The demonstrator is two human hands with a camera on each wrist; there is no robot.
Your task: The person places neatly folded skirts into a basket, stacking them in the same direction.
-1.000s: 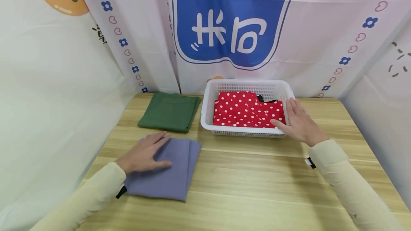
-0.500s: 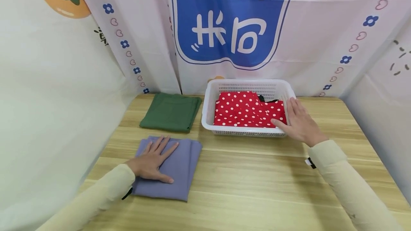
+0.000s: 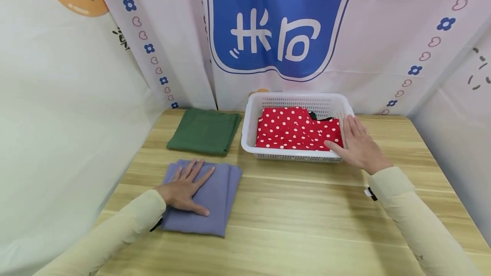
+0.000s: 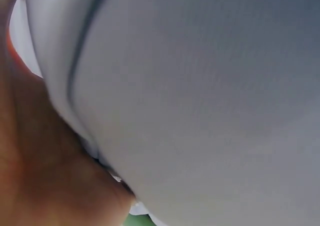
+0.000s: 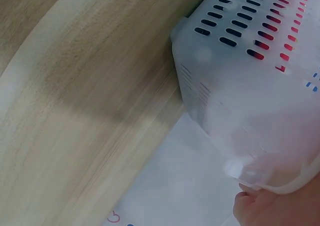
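My left hand [image 3: 181, 193] lies with fingers spread and straight on a folded lavender cloth [image 3: 216, 199] at the left of the table. The left wrist view is mostly filled by pale fabric [image 4: 200, 111], with part of the hand [image 4: 55, 171] along its left side. At the right end of a white plastic basket [image 3: 295, 153], my right hand [image 3: 360, 148] rests against the rim, fingers straight and thumb over the front corner. Inside the basket is folded red cloth with white dots [image 3: 287, 129]. Basket holes and part of this hand [image 5: 280, 206] show in the right wrist view.
A folded green cloth [image 3: 203, 132] lies behind the lavender one, left of the basket. Something black [image 3: 324, 119] peeks out behind the red cloth. The wooden table [image 3: 291, 216] is bounded by a printed curtain [image 3: 184, 33] at the back and white sheets at both sides.
My left hand has shifted slightly right and its fingers have spread flat onto the lavender cloth. The right hand stays at the basket's rim.
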